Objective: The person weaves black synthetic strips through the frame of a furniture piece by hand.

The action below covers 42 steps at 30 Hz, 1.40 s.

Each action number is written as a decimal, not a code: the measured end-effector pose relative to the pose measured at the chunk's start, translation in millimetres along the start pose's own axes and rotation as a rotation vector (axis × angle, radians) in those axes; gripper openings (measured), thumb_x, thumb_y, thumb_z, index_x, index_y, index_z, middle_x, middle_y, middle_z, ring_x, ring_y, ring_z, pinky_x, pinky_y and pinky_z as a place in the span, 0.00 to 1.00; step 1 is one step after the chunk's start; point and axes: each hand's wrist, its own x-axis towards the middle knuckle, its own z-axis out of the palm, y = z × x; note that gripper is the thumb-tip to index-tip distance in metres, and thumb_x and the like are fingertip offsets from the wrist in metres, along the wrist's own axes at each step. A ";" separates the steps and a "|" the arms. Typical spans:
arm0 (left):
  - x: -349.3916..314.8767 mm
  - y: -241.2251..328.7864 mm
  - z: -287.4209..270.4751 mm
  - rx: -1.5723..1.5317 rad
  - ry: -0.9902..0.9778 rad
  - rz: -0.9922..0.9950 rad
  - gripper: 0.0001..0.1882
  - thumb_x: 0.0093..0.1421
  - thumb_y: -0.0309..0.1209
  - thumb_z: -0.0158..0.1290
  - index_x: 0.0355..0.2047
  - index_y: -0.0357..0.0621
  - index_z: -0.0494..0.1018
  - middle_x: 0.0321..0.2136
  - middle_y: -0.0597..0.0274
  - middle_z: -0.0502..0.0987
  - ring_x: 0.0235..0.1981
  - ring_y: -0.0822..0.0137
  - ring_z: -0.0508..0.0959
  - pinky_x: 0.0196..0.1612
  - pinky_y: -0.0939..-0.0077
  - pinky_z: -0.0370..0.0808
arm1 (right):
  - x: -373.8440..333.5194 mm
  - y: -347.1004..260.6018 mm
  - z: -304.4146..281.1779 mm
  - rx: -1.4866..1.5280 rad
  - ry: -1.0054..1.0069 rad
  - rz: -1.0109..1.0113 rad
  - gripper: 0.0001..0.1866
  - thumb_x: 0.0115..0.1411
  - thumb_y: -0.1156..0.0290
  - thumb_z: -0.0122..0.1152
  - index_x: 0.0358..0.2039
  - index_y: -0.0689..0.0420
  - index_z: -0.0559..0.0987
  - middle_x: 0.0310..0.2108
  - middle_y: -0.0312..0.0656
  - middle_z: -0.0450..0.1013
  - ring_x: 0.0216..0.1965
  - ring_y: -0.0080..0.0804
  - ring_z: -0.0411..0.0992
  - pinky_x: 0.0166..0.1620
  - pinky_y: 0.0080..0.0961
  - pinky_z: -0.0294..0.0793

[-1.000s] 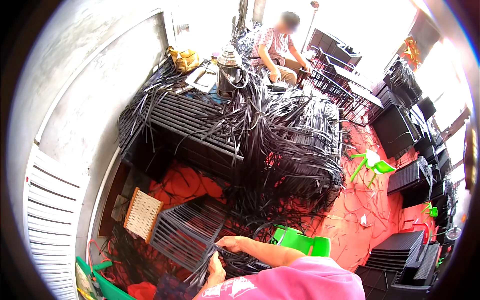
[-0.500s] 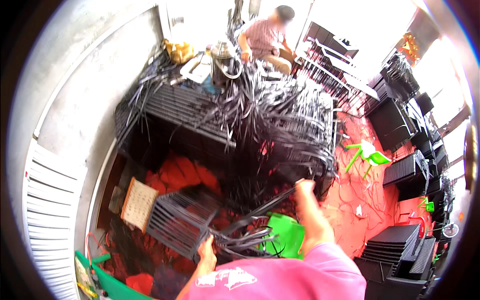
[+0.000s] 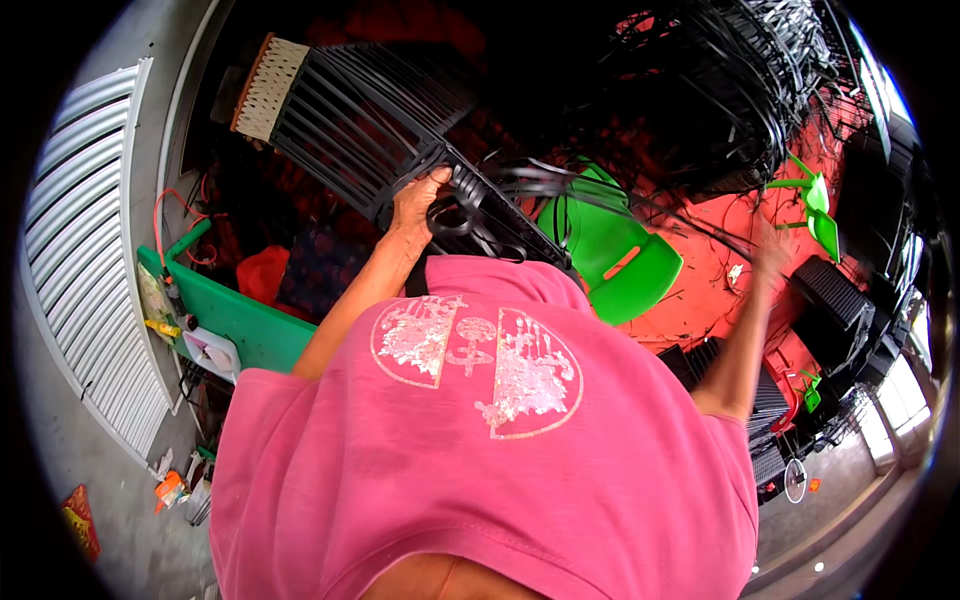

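Observation:
My left hand (image 3: 418,204) is closed on the near corner of a black slatted frame (image 3: 345,125), which lies tilted in front of me. Loops of black strip hang just beside its fingers. Long black flat strips (image 3: 655,208) stretch from the frame toward the right. Out at their far end is my right hand (image 3: 768,248), smeared by motion; it appears closed on the strips, though its fingers are not sharp. Behind the strips stands a green plastic chair (image 3: 635,270). A cream woven panel (image 3: 272,88) touches the frame's far left end.
A tangled heap of black strips (image 3: 790,55) rises at the far right. A small green stool (image 3: 820,215) and black woven pieces (image 3: 832,295) stand on the red floor. At left are a green bench-like board (image 3: 250,325) and a white slatted panel (image 3: 85,245).
The view has tilted down toward my body. My right hand has swung out to the right, drawing the strips with it. My left hand still holds the frame's corner.

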 end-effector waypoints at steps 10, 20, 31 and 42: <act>-3.6 -5.3 -23.6 0.120 0.258 -0.060 0.11 0.54 0.26 0.50 0.38 0.38 0.73 0.29 0.64 0.76 0.27 0.73 0.76 0.31 0.79 0.74 | 36.7 -535.1 -53.2 0.847 -0.944 -0.913 0.45 0.40 0.82 0.57 0.60 0.38 0.57 0.65 0.39 0.41 0.63 0.46 0.44 0.55 0.57 0.57; -16.8 -1.5 -6.1 0.068 0.291 0.192 0.04 0.49 0.20 0.54 0.28 0.38 0.75 0.23 0.68 0.75 0.22 0.78 0.74 0.22 0.84 0.70 | 52.3 -517.7 5.3 0.125 -0.679 -0.876 0.07 0.51 0.67 0.53 0.28 0.46 0.79 0.29 0.33 0.77 0.36 0.32 0.73 0.41 0.43 0.61; -19.5 -4.2 -28.1 0.228 0.329 -0.027 0.11 0.52 0.27 0.50 0.35 0.33 0.72 0.23 0.55 0.76 0.21 0.62 0.78 0.22 0.75 0.78 | 79.4 -212.7 19.7 -0.255 -0.871 -0.282 0.11 0.57 0.65 0.45 0.37 0.54 0.73 0.39 0.43 0.74 0.46 0.43 0.69 0.44 0.40 0.71; -27.6 -0.7 -22.6 0.212 0.264 -0.072 0.17 0.47 0.29 0.62 0.38 0.41 0.71 0.23 0.66 0.75 0.21 0.73 0.74 0.22 0.86 0.69 | -1.2 -357.7 -36.8 0.757 -0.718 -0.207 0.22 0.49 0.73 0.55 0.48 0.54 0.69 0.46 0.45 0.68 0.47 0.40 0.66 0.47 0.36 0.66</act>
